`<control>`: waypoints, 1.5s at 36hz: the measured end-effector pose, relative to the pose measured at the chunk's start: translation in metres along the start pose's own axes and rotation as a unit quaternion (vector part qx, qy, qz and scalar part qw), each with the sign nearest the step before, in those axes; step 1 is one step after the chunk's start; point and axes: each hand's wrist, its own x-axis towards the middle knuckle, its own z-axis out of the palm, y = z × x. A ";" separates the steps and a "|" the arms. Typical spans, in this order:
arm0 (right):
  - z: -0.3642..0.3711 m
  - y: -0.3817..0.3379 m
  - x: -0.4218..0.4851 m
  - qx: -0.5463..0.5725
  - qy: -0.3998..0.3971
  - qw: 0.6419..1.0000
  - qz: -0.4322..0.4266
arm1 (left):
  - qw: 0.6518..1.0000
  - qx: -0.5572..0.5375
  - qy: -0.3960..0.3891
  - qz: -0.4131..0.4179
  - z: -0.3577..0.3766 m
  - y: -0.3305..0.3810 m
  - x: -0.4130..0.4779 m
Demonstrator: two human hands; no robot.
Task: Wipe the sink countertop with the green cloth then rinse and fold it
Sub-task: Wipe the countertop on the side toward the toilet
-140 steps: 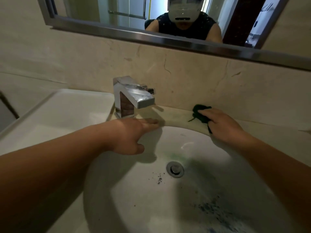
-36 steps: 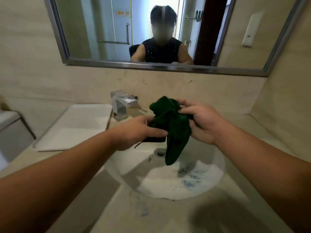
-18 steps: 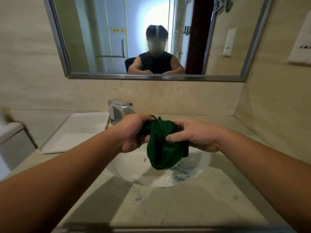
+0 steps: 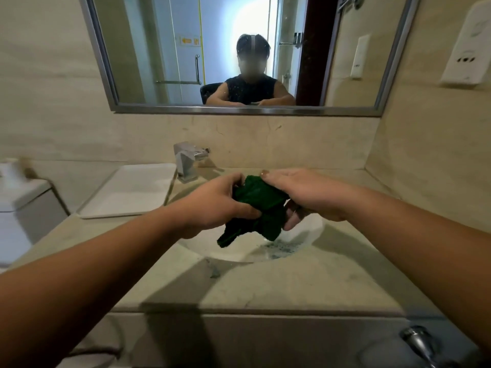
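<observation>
The dark green cloth [image 4: 256, 205] is bunched between both hands above the white sink basin [image 4: 305, 235]. My left hand [image 4: 212, 205] grips its left side, fingers curled around the fabric. My right hand [image 4: 305, 195] holds the right side, thumb on top and fingers underneath. A loose end of the cloth hangs down toward the basin. The beige stone countertop [image 4: 279, 285] runs in front of the sink. Blue-green specks lie in the basin's near side [image 4: 279, 248].
A square chrome faucet [image 4: 190, 160] stands behind the basin to the left. A white tray [image 4: 132, 192] sits on the counter's left part, with a white toilet tank [image 4: 24, 205] beyond. A mirror [image 4: 239, 54] hangs above. A wall-mounted white dispenser [image 4: 470, 46] is at the right.
3.9 s ago my right hand wiped the counter behind the basin. Since then both hands lifted the cloth over the basin and bunched it tighter. The view has pulled back.
</observation>
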 end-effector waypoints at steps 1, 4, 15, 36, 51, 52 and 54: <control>-0.003 0.003 -0.003 -0.003 -0.004 1.000 0.005 | 1.000 0.015 0.010 0.011 0.000 -0.001 -0.006; -0.017 0.019 -0.014 -0.029 0.019 0.999 0.021 | 0.993 0.096 0.047 0.052 0.009 -0.004 -0.025; -0.054 0.121 -0.064 -0.410 0.098 0.904 0.071 | 0.856 0.420 -0.176 0.246 0.134 -0.038 -0.052; -0.078 0.196 -0.071 -0.346 0.117 0.931 0.000 | 0.842 0.362 -0.160 0.366 0.185 -0.034 0.034; -0.061 0.163 -0.079 -0.360 0.115 0.926 -0.002 | 0.906 0.375 -0.009 0.196 0.103 -0.012 0.073; -0.056 0.159 -0.077 -0.365 0.105 0.925 -0.011 | 0.904 0.372 0.006 0.210 0.087 -0.012 0.057; -0.044 0.149 -0.071 -0.374 0.084 0.923 -0.026 | 0.899 0.375 0.016 0.225 0.055 -0.011 0.020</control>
